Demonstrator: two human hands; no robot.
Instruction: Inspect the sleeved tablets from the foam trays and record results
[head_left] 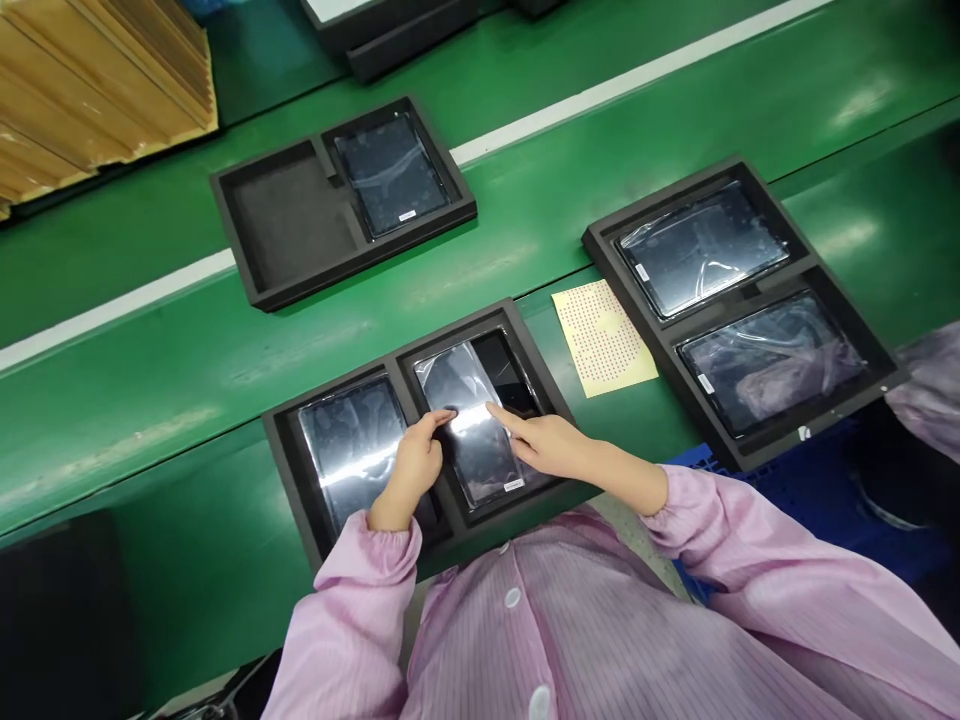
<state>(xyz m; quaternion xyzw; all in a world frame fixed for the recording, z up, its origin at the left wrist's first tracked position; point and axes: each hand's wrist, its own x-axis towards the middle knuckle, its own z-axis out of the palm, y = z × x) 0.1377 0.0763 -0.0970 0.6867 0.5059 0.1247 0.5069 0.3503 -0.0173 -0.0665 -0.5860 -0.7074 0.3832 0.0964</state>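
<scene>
Here my left hand and right hand, index fingers out, other fingers curled, gripping nothing, press the bagged tablet in the foam tray's right pocket on the tabletop. Likely slippery, fragile glass; I'd lift by its edges.

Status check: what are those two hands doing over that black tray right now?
Left hand and right hand: forefingers pressing the bagged tablet in the near tray's right slot. Nothing gripped. Second tablet in left slot. Sticker sheet alongside, clear.
</scene>
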